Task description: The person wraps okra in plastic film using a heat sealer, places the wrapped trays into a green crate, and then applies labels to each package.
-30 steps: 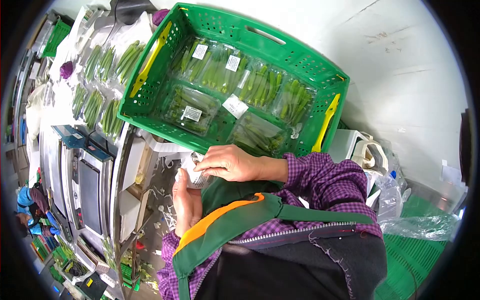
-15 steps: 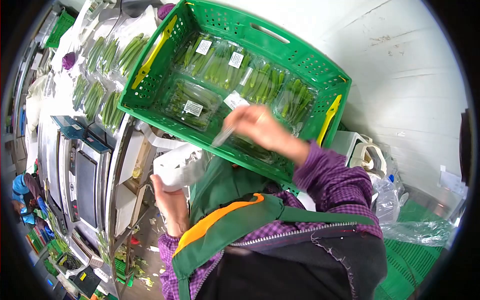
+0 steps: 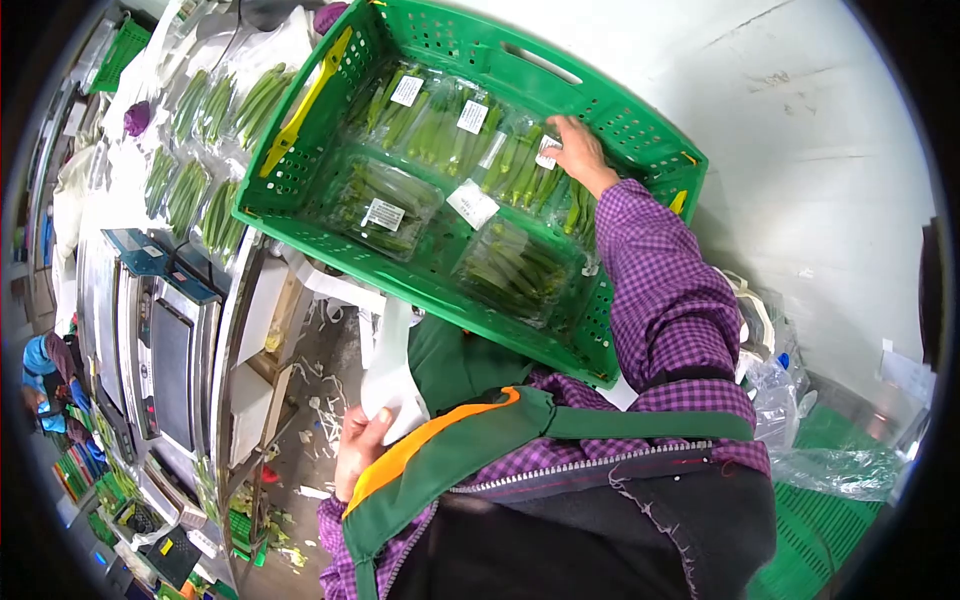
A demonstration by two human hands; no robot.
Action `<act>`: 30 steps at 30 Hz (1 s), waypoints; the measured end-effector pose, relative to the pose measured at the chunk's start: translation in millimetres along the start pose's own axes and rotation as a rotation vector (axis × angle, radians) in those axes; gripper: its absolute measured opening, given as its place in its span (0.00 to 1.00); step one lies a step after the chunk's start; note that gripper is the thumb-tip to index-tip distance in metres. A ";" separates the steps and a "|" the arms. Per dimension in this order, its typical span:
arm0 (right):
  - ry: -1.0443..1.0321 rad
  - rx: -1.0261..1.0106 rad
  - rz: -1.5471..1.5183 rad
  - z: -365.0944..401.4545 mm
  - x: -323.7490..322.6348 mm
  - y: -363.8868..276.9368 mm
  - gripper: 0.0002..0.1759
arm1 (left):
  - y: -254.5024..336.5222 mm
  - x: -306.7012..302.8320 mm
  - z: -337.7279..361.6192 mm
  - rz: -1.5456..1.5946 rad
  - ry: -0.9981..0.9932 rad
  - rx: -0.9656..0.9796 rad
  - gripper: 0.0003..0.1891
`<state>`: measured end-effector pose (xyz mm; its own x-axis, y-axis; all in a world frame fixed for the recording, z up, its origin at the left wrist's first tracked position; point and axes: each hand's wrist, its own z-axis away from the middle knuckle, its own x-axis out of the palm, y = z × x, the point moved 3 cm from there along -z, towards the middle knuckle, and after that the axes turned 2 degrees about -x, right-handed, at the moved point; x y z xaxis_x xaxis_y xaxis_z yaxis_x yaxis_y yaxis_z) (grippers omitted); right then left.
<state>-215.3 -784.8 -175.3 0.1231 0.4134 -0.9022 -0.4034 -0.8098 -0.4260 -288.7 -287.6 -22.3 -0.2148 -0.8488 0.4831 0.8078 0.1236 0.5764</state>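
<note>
My right hand (image 3: 582, 155) reaches into the green crate (image 3: 420, 300), fingers extended over a clear plastic pack of long green pods (image 3: 520, 185). Its fingertips touch a white printed label (image 3: 547, 152) on that pack. Low at the left, my left hand (image 3: 362, 448) grips a white label strip (image 3: 388, 370) between thumb and fingers. Other labelled packs lie along the crate's far side. A labelled pack (image 3: 375, 185) sits near left, and another pack (image 3: 518, 268) near right shows no label on top. A loose-looking white label (image 3: 472, 203) lies between the rows.
More packs of green pods (image 3: 185, 200) lie on the white surface at left, beside a scale-like machine (image 3: 170, 375). Scraps litter the floor (image 3: 310, 470). A co-worker in blue sleeves (image 3: 50, 375) is at far left. Clear plastic film (image 3: 830, 465) hangs at right.
My right hand has moved from the crate's near side, carrying a label, to a far-right pack, where a label now shows. My left hand has lowered, with the label strip stretched out.
</note>
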 end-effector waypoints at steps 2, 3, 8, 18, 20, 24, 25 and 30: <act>0.144 -0.095 0.123 4.3 -5.3 -9.9 0.18 | -4.2 -9.4 2.5 -0.129 0.153 -0.122 0.16; 0.049 -0.119 0.162 6.2 1.0 -11.4 0.17 | -0.1 -1.3 -0.8 -0.081 0.204 -0.039 0.16; 0.015 -0.308 -0.166 34.5 -15.7 -119.8 0.14 | 6.1 -11.3 -35.6 0.182 0.314 0.127 0.18; -0.218 -0.977 -0.769 157.0 -7.3 -299.6 0.14 | 13.4 1.8 -51.8 0.270 0.241 0.227 0.16; -0.243 -0.962 -0.786 160.8 -10.5 -301.0 0.10 | 14.5 4.7 -48.7 0.244 0.234 0.221 0.16; -0.405 -0.852 -0.849 164.7 -8.2 -293.9 0.04 | 12.7 4.7 -53.3 0.237 0.237 0.173 0.22; -0.391 -0.838 -0.838 164.5 -12.9 -289.0 0.04 | 15.3 5.5 -52.0 0.249 0.296 0.140 0.22; -0.450 -0.198 -1.019 125.3 -66.3 -202.3 0.05 | 21.6 -28.9 -53.1 0.346 0.354 0.298 0.23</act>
<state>-255.4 -596.2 -20.9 -0.0416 0.9984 -0.0390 -0.1462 -0.0447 -0.9882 -235.9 -287.7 -58.8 0.2727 -0.8471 0.4562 0.5978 0.5207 0.6095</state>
